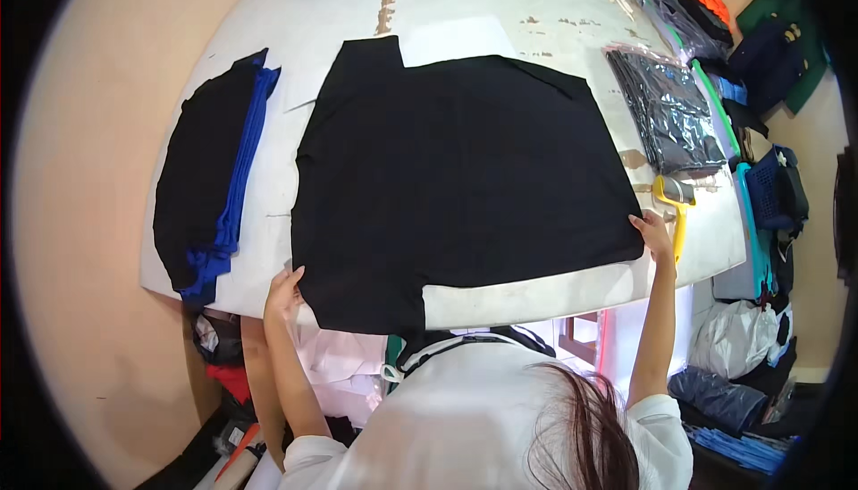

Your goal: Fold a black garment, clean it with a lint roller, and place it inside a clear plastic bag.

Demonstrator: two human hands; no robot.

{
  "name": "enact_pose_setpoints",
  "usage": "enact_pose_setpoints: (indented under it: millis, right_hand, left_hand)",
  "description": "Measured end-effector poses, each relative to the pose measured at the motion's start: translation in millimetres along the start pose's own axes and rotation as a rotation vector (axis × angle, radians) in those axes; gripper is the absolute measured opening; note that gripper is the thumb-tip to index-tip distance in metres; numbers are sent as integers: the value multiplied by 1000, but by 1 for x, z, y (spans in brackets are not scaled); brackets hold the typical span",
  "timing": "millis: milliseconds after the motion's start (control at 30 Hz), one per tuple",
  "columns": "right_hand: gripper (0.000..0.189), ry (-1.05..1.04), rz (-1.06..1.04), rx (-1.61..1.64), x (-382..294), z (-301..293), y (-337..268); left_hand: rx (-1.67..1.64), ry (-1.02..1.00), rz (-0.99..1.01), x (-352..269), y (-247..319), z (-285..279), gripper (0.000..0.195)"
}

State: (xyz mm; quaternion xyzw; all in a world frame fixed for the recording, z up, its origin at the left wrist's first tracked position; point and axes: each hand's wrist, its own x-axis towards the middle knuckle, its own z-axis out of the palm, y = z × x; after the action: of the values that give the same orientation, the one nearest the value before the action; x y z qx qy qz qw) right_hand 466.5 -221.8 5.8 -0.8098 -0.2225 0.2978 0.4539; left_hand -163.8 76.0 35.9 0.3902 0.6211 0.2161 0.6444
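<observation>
A black short-sleeved garment lies spread flat and sideways across a worn white table, its near sleeve reaching the front edge. My left hand pinches the garment's edge at the lower left. At the right, my right hand holds the garment's lower right corner between thumb and fingers. A white sheet shows partly from under the garment's far side. Just beyond my right hand lies a yellow-handled tape dispenser. The garment's underside is hidden.
Folded black and blue garments are stacked at the table's left. Garments in clear plastic bags lie at the right. Past the right edge stand a dark blue basket and a white plastic bag. A wall borders the left side.
</observation>
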Motion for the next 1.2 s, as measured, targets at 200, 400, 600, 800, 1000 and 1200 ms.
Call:
enact_pose_setpoints:
  millis: [200, 400, 600, 800, 1000, 1200]
  right_hand:
    - [26, 210, -48, -396, -23, -1, 20]
    - [31, 332, 4, -623, -49, 5, 10]
    - [32, 430, -575, -818, -90, 98, -48]
    - [47, -234, -847, -681, -120, 226, -74]
    - [48, 229, -420, -926, -9, 121, -49]
    - [49, 415, -577, -1089, 37, 135, -69]
  left_hand:
    - [218, 101, -37, -9, -18, -17, 19]
    - [299, 195, 46, -11, -48, -30, 23]
    - [969, 606, 830, -40, -10, 112, 37]
    - [1215, 44, 1016, -40, -37, 261, 57]
    - [1284, 539, 610, 48, 4, 158, 58]
    - [1335, 587, 623, 77, 39, 174, 57]
